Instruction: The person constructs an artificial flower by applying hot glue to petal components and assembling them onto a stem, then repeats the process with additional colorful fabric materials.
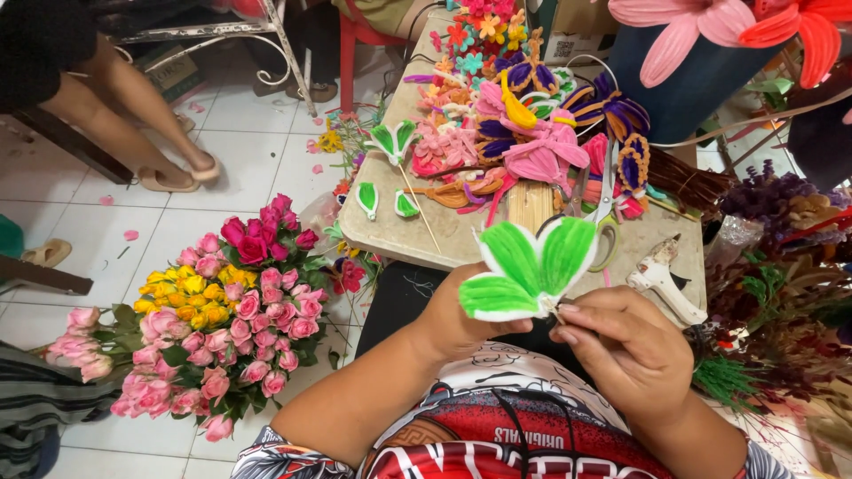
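Observation:
A green and white pipe-cleaner flower piece [530,266] with three fuzzy petals is held up in front of me, above my lap. My left hand [457,310] grips it from below and behind. My right hand [621,346] pinches its base with fingertips on the right side. Both hands sit just in front of the small table's near edge [399,239].
The table carries many coloured pipe-cleaner flowers [524,115], green leaf pieces [393,137], a bundle of sticks [531,206], scissors [607,200] and a white glue gun [661,279]. Pink, red and yellow rose bouquets [222,319] lie on the tiled floor left. Another person's legs [133,115] are at upper left.

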